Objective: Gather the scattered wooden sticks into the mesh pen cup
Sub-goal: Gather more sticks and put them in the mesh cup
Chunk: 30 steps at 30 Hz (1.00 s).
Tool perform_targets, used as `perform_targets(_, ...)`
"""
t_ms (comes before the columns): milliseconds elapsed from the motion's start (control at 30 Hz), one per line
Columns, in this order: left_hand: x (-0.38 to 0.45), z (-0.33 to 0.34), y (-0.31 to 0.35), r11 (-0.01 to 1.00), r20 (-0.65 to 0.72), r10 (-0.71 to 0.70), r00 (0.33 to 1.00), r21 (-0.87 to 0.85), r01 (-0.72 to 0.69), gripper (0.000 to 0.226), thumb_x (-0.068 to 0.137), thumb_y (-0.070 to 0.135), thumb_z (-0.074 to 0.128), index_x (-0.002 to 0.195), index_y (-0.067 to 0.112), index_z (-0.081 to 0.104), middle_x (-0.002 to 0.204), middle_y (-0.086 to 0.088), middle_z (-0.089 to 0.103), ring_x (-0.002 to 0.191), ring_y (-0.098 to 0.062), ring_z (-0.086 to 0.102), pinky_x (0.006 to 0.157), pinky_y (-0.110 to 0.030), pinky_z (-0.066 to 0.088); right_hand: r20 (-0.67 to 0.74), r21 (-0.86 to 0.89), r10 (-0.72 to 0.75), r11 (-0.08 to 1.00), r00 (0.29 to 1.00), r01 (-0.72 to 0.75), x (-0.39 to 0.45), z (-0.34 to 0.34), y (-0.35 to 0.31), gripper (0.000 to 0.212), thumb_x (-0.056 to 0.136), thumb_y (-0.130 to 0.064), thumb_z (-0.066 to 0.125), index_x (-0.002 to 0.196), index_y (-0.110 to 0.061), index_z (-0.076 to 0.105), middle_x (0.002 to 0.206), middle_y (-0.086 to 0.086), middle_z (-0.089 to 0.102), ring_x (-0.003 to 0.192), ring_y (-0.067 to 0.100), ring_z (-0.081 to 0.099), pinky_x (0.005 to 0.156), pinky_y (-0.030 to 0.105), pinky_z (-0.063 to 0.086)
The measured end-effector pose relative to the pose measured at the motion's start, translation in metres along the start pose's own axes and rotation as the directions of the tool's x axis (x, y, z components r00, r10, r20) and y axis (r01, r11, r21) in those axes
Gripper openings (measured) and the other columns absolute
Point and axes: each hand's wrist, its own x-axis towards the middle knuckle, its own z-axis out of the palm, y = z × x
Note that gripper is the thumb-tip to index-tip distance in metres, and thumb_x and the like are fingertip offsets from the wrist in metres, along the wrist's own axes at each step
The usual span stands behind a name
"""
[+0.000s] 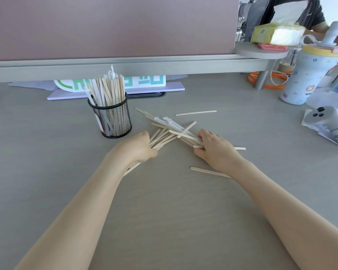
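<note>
- Head view: one stray stick (pixel 210 171) lies flat just behind the right hand (pixel 215 148), long axis left-right.
- Left hand (pixel 143 146) is curled shut on a bundle (pixel 160 139) fanning forward-right; right fingers (pixel 200 137) are curled on sticks (pixel 189 141) angled forward-left.
- I'd square the two bundles together, ends aligned, before lifting.
- Cup (pixel 110 117), beyond the left fingers, holds sticks upright.

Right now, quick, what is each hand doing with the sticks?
Left hand: closed around a bundle of wooden sticks.
Right hand: fingers curled over sticks in the pile; a firm grip cannot be told.
</note>
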Motion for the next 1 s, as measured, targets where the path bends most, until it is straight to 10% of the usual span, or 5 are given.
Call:
perform_targets(167,0.005,-0.001,-0.01,0.998,-0.014,0.059,0.998,0.022,-0.059,0.016,0.092,0.028,0.039,0.087,0.013,0.037,0.078,-0.004,0.044,0.062,-0.017,0.039,0.052,-0.031,0.025,-0.01,-0.034,-0.013,0.999,1.0,0.013,-0.002,-0.004,0.003,0.027,0.093,-0.038,0.043,0.085,-0.013,0.036,0.085,0.003,0.049,0.077,0.027,0.044,0.063,0.033,0.033)
perform_targets(333,0.006,-0.012,-0.018,0.939,-0.037,0.136,0.99,-0.313,-0.141,0.008,0.095,0.017,0.036,0.101,0.016,0.041,0.077,0.002,0.06,0.069,-0.015,0.06,0.071,-0.033,0.044,-0.034,0.017,-0.03,0.999,0.999,0.031,-0.003,-0.01,0.005,0.027,0.094,-0.037,0.041,0.083,-0.013,0.038,0.08,0.003,0.049,0.075,0.028,0.043,0.06,0.033,0.03)
perform_targets(667,0.006,-0.013,-0.006,0.699,-0.545,0.066,0.836,-0.573,-0.428,0.024,0.084,0.032,0.06,0.084,0.008,0.056,0.057,0.0,0.045,0.051,-0.019,0.041,0.058,-0.031,0.034,-0.278,0.304,-0.019,0.947,0.96,0.107,-0.009,-0.025,0.0,0.029,0.094,-0.025,0.04,0.068,-0.025,0.029,0.057,-0.003,0.037,0.052,0.018,0.033,0.048,0.033,0.025)
perform_targets(1000,-0.014,-0.015,0.02,0.343,-0.732,0.039,0.68,-0.629,-0.697,0.036,0.094,0.023,0.047,0.063,0.016,0.032,0.051,0.002,0.033,0.045,-0.01,0.033,0.048,-0.02,0.036,-0.312,0.839,0.181,0.513,0.933,0.181,-0.005,-0.04,-0.03,0.036,0.094,-0.028,0.042,0.062,-0.018,0.028,0.051,-0.007,0.031,0.049,0.012,0.026,0.047,0.026,0.026)
